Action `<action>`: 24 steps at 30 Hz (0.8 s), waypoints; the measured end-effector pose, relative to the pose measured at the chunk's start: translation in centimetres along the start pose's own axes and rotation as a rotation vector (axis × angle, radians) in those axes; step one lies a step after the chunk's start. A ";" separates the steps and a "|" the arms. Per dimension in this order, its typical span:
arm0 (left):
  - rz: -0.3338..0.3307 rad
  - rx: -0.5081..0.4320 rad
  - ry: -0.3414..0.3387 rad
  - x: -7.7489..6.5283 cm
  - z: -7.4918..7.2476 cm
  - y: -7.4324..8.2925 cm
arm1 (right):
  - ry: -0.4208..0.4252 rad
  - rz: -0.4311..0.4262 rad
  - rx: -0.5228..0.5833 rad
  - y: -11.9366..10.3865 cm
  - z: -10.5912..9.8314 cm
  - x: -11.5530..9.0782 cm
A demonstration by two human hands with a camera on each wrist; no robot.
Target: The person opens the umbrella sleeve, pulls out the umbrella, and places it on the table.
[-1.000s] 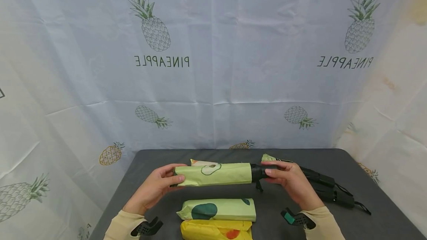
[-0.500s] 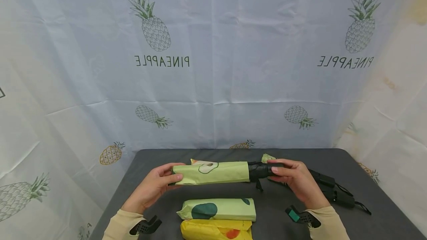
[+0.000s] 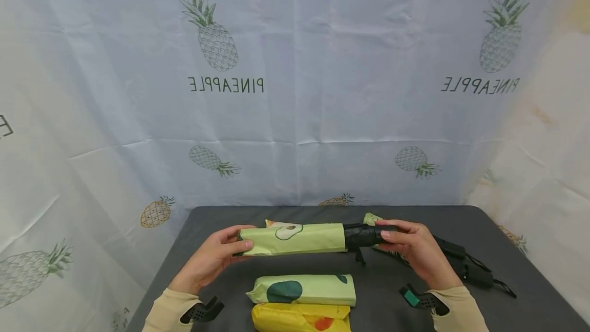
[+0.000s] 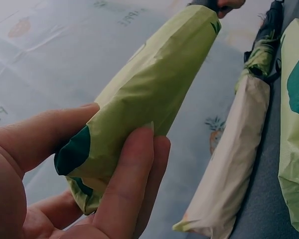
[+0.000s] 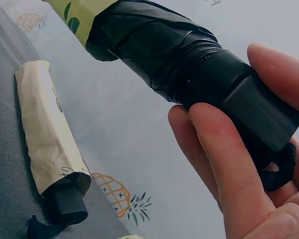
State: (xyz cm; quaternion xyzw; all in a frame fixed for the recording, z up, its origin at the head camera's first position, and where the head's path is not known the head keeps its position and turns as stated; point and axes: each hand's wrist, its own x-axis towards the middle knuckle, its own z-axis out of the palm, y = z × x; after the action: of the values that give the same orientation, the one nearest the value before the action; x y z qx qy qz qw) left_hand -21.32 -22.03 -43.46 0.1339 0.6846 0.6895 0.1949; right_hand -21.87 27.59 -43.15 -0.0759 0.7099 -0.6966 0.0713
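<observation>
A folded black umbrella (image 3: 361,235) juts from the right end of a light green avocado-print sleeve (image 3: 313,241), both held level above the dark table. At the sleeve's left end, my left hand (image 3: 213,256) pinches the fabric between thumb and fingers; the left wrist view shows the dark green corner (image 4: 74,152) there. My right hand (image 3: 417,252) grips the umbrella's black handle (image 5: 264,109), with its strap loop (image 5: 281,172) by the palm. Pleated black cloth shows between handle and sleeve mouth in the right wrist view.
On the grey table (image 3: 221,291) lie a green sleeve with dark spots (image 3: 318,291) and a yellow one (image 3: 286,316) in front. A cream-sleeved umbrella (image 5: 50,129) lies behind the held one. Black umbrellas (image 3: 479,275) with wrist straps lie at right, partly behind my right hand.
My right hand has moved right with the handle, and more of the black umbrella shows outside the sleeve. My left hand has stayed nearly in place on the sleeve's end.
</observation>
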 end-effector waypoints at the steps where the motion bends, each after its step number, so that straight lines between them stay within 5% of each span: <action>1: 0.000 0.000 -0.001 0.0 0.0 0.0 | 0.004 0.006 -0.002 0.0 0.0 -0.1; 24: -0.015 0.006 -0.009 0.4 0.4 -0.5 | -0.015 0.031 0.022 0.9 -4.2 -2.7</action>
State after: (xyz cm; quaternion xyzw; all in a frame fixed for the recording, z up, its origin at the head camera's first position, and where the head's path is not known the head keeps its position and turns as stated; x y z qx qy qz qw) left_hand -21.41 -21.49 -43.95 0.1325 0.6868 0.6852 0.2029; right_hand -20.10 32.27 -44.01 -0.0695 0.7029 -0.7024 0.0880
